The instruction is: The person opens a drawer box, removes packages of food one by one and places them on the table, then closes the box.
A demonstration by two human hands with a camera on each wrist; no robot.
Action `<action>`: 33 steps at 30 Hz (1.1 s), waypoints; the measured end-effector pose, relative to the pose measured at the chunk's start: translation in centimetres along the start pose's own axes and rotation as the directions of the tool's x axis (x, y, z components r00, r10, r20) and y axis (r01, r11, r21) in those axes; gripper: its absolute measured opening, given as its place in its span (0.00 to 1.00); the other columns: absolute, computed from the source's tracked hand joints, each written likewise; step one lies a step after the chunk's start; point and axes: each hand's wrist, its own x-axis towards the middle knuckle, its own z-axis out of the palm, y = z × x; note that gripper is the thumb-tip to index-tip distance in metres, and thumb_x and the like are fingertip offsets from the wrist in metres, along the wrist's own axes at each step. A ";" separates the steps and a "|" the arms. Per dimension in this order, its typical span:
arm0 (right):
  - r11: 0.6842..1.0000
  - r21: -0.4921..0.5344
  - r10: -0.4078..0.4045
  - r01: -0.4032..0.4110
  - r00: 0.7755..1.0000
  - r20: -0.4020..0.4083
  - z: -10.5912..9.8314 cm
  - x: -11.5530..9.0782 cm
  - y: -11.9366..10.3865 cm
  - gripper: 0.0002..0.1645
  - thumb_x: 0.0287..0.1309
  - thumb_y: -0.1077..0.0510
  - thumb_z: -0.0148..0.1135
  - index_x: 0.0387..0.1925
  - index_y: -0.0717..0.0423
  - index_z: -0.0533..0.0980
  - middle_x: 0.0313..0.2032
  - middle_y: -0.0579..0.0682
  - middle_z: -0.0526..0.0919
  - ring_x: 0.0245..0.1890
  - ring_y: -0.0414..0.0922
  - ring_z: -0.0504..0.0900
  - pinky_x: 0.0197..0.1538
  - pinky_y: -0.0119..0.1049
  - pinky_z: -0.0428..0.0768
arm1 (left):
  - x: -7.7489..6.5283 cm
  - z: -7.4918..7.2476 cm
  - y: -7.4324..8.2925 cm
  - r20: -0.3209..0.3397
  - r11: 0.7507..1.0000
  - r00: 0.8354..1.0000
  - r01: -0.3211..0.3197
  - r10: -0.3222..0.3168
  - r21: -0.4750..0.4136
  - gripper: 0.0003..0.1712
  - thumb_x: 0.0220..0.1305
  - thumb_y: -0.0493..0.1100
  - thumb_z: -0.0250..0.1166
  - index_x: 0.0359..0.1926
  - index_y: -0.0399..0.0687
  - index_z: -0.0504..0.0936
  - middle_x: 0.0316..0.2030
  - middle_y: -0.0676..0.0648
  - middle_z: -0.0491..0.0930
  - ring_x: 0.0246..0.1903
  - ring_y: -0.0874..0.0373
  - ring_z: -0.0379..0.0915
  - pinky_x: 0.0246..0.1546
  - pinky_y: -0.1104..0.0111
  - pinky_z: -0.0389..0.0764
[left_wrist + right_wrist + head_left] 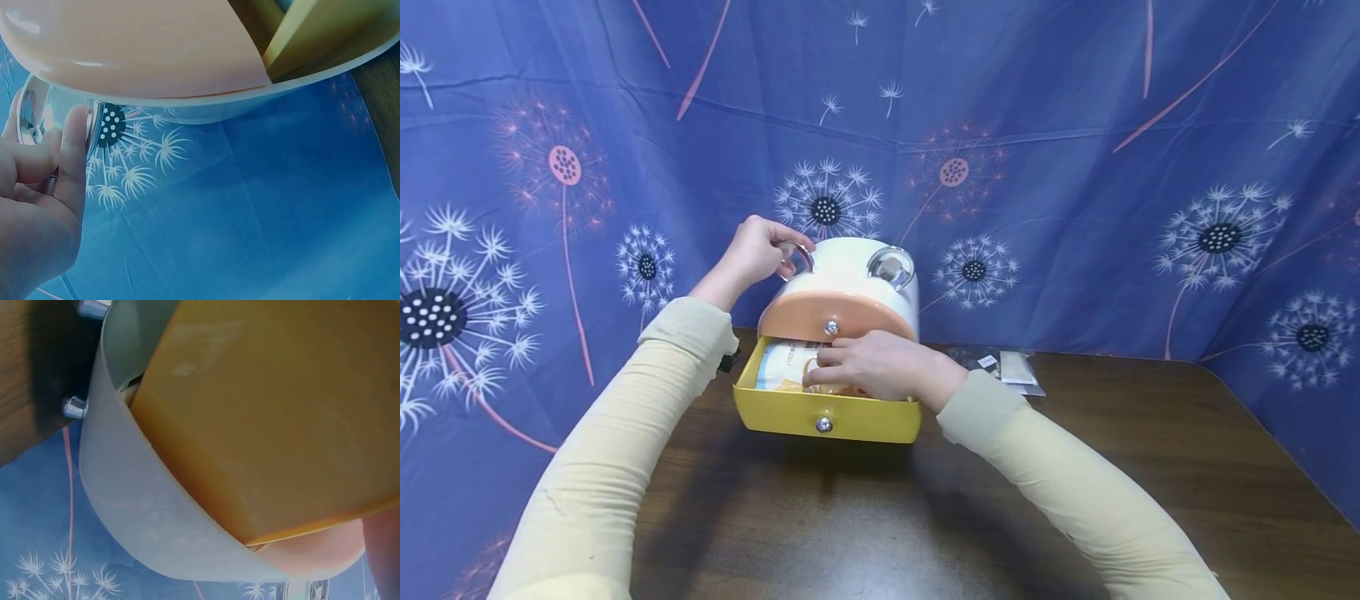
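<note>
A small rounded white cabinet (842, 258) has two silver round rings on top and a peach upper drawer front (805, 312). My left hand (758, 250) grips the left silver ring (94, 128), its fingers and thumb around the rim. Below, a yellow drawer (782, 412) is pulled out, holding a white and blue printed packet (778, 367). My right hand (880, 365) reaches over the drawer, fingers extended onto the packet and partly covering it. In the right wrist view the drawer's yellow outer surface (275, 425) fills much of the picture, hiding that hand's fingers.
The cabinet stands on a dark brown wooden table (1075, 467). A clear plastic bag (1018, 371) with small items lies to the right behind the right forearm. A blue dandelion-print cloth (1075, 208) hangs behind the table.
</note>
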 end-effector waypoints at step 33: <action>0.983 -0.180 0.018 -0.029 0.998 -0.059 0.1 0.0 -0.8 0.30 0.64 0.67 0.50 0.61 0.32 0.67 0.47 0.43 0.75 0.34 0.43 0.73 0.25 0.32 0.70 | 0.1 0.1 0.0 0.002 1.000 1.000 0.015 -0.015 -0.006 0.29 0.56 0.21 0.45 0.43 0.49 0.86 0.34 0.42 0.75 0.29 0.56 0.82 0.28 0.70 0.84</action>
